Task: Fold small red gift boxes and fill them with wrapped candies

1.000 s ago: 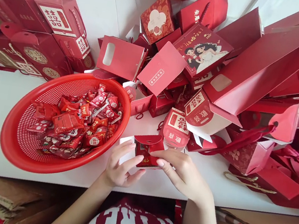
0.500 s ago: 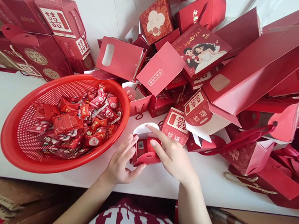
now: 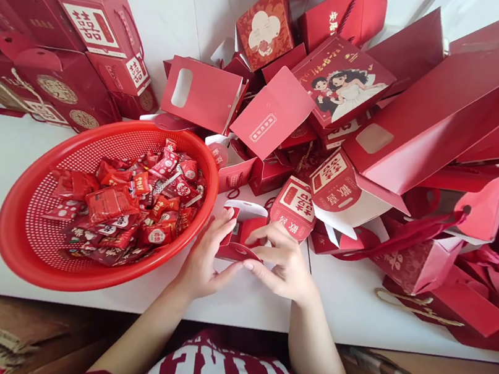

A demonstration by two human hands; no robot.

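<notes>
A small red gift box (image 3: 240, 249) with its top flaps raised stands on the white table between my hands. My left hand (image 3: 207, 256) has its fingers along the box's left flap, the thumb reaching to its front edge. On the other side, my right hand (image 3: 284, 262) grips the right part of the box with bent fingers, its thumb at the front. Part of the box's right side is hidden behind these fingers. To the left sits a red plastic basket (image 3: 16, 240) with many wrapped candies (image 3: 122, 205) in it.
Red gift boxes (image 3: 275, 113) lie piled behind and to the right, one patterned box (image 3: 296, 203) close beyond my right hand. Closed boxes (image 3: 89, 32) stand stacked at the back left. Cardboard cartons (image 3: 400, 372) are below the table (image 3: 352, 318) edge.
My right hand has drawn back from the box's rear flap toward the front and curled its fingers. My left hand has come up against the box's left flap. The basket holds the same candies.
</notes>
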